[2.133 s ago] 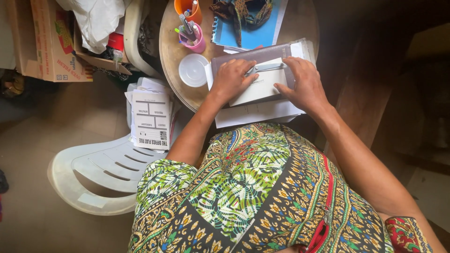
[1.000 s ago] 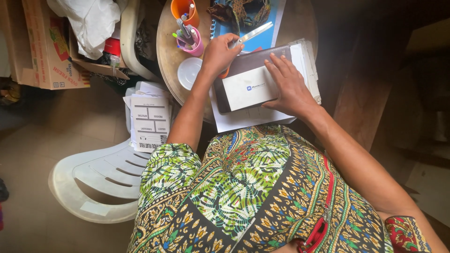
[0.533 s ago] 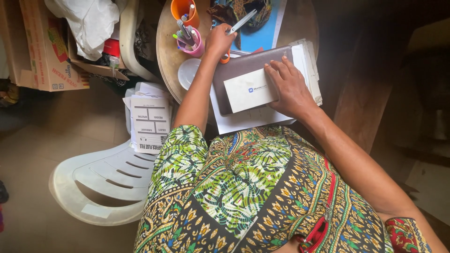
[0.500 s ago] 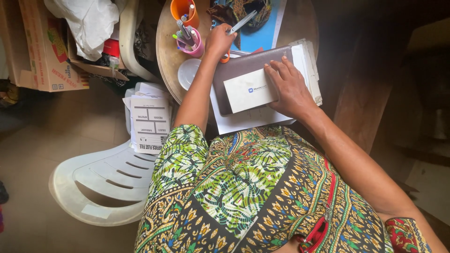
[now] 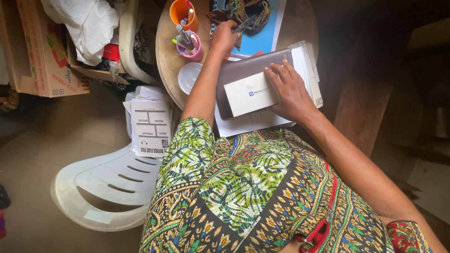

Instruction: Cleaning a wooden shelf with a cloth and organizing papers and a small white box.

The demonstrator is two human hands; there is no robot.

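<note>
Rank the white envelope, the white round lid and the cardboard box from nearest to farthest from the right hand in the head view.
1. White envelope: under the right hand's fingertips, on the dark folder.
2. White round lid: on the round table, past the left forearm, further left in the picture.
3. Cardboard box: on the floor at the far left edge.

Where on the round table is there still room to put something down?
Bare wood shows on the round wooden table left of the pink pen cup and white round lid, and at its far right edge. The middle is crowded by the brown book and papers.
</note>
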